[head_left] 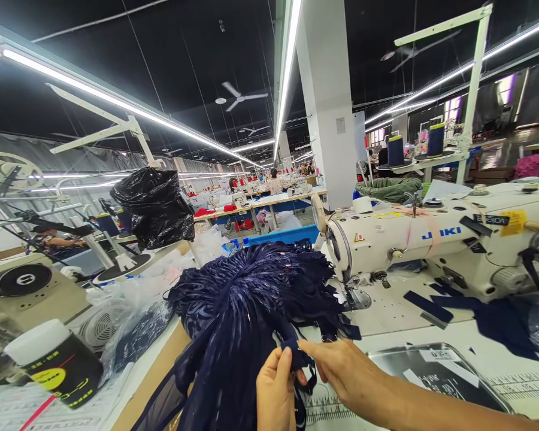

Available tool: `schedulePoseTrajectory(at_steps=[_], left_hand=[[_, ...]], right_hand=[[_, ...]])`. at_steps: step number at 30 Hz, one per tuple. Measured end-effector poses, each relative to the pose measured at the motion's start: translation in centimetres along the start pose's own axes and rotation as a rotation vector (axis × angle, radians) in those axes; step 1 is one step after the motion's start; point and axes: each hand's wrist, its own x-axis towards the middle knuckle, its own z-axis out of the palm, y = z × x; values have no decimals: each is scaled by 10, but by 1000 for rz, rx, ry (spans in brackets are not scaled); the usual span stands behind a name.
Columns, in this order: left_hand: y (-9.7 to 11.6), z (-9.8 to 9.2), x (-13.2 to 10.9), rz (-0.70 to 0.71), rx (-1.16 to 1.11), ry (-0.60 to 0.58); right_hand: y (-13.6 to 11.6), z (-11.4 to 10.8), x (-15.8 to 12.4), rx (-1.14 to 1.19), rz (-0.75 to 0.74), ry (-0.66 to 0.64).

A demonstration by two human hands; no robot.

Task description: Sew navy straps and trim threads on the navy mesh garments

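Note:
Low in the middle, my left hand (276, 383) pinches a navy fabric strip (297, 354) between thumb and fingers. From the right, my right hand (341, 365) grips the same strip, its thumb and forefinger closed at the upper edge. Just beyond both hands lies a large heap of navy fabric strips (233, 299), with long ends hanging over the table's front. Right of the heap stands a white sewing machine (408, 233), its needle area close to the strips. Part of the strip is hidden behind my fingers.
A metal tray (408, 356) with labels lies right of my hands, beside a printed ruler (521, 383). Navy offcuts (431, 305) lie on the machine bed. At left are a black cup with a white lid (56, 362) and a black plastic bag (155, 206). Thread cones (396, 149) stand behind.

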Motion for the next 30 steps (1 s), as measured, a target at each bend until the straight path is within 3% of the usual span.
schedulePoseTrajectory(at_steps=[10, 19, 30], left_hand=[[-7, -3, 0, 96, 105, 23], [-10, 5, -3, 203, 206, 172], [-11, 6, -6, 276, 301, 212]], right_hand=[[2, 2, -4, 104, 59, -5], [0, -5, -3, 120, 89, -54], [-3, -6, -1, 125, 120, -73]])
